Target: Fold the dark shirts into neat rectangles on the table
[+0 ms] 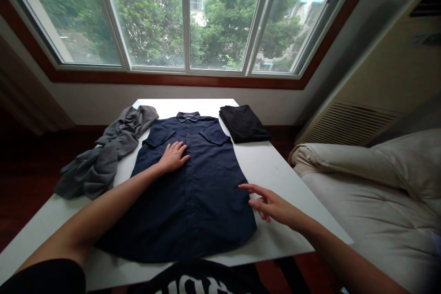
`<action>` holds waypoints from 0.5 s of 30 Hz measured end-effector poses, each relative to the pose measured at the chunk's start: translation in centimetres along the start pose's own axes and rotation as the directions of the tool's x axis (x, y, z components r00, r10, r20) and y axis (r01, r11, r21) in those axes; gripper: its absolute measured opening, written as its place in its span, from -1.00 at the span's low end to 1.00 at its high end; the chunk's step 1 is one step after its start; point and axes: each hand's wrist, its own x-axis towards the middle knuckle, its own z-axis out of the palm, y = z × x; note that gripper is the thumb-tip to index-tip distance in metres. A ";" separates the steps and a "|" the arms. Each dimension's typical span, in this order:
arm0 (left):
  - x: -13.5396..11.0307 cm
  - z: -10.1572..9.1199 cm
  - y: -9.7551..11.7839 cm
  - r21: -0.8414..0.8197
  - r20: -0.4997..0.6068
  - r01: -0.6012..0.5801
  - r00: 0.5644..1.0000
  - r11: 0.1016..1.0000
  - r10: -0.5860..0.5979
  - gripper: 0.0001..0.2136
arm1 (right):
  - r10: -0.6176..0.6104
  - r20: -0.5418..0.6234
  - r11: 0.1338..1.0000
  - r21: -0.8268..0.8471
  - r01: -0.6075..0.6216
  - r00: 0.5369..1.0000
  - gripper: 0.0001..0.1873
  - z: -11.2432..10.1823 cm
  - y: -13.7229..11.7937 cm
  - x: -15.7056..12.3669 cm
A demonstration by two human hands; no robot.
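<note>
A navy button-up shirt (210,197) lies flat, front up, with its collar toward the window and its short sleeves folded in over the chest. My left hand (173,156) rests palm down on the shirt's upper front, left of the button placket, fingers spread. At the shirt's right side edge is my right hand (263,201), its index finger stretched out over the fabric and the other fingers loosely bent. I see nothing held in either hand. Whether the right fingertips touch the cloth I cannot tell.
Under the shirt stands a white table (275,170). A crumpled grey garment (110,147) hangs partly over its left edge. At the back right lies a folded black garment (243,123). A cream sofa (372,193) stands to the right, and a window (186,18) lies beyond the table.
</note>
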 end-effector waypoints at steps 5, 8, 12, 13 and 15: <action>-3.2 0.1 2.1 -0.010 -0.036 0.001 0.999 1.000 -0.001 -0.34 | 0.054 0.258 0.996 0.059 -0.072 0.965 -0.35 -0.4 0.1 -0.9; -5.3 -0.4 3.9 -0.014 -0.051 -0.031 0.998 0.999 0.030 -0.29 | 0.006 0.179 0.993 0.111 -0.026 0.984 -0.45 -0.2 0.6 -0.5; -8.8 -1.4 7.3 -0.049 0.052 -0.207 0.976 0.977 0.210 -0.27 | -0.037 0.056 0.982 0.187 0.026 0.998 -0.45 0.1 0.9 0.6; -9.8 -1.7 8.2 -0.068 0.089 -0.267 0.958 0.961 0.272 -0.26 | -0.029 0.081 0.982 0.188 0.013 0.996 -0.45 0.1 1.0 0.7; -11.8 -2.0 9.8 -0.118 0.150 -0.379 0.907 0.918 0.394 -0.25 | -0.020 0.112 0.982 0.188 -0.002 0.993 -0.47 0.1 1.1 0.8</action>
